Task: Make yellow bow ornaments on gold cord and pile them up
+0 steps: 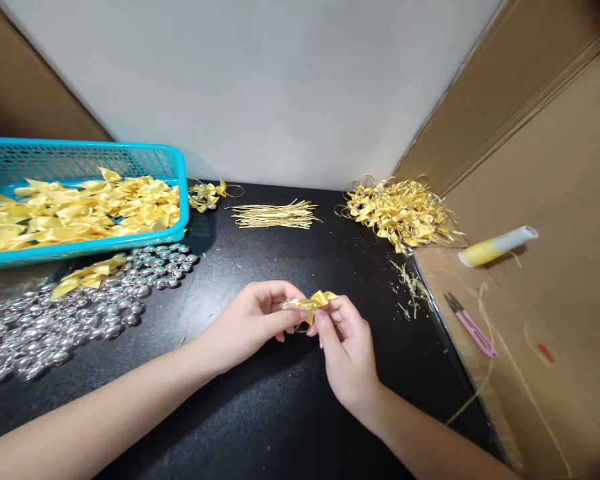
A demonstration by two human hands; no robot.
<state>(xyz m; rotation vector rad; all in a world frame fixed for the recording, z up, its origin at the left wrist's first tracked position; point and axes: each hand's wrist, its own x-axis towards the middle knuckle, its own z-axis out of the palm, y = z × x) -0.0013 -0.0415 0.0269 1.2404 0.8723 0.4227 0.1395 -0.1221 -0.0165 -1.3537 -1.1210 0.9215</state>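
Observation:
My left hand (253, 320) and my right hand (345, 347) meet over the middle of the black table (280, 400). Between their pinched fingertips sits a small yellow ribbon bow (313, 301). Both hands are closed on it, thumbs and forefingers pressed to the ribbon. A thin gold wire seems to run around the bow, though it is too small to be sure.
A turquoise basket (180, 200) of yellow ribbon pieces stands at the left, silver beads (80, 313) spread before it. Gold wire ties (275, 215) lie at the back, finished bows (400, 210) at the back right. On cardboard (555, 320) lie a pink cutter (473, 327) and a yellow-white tube (497, 245).

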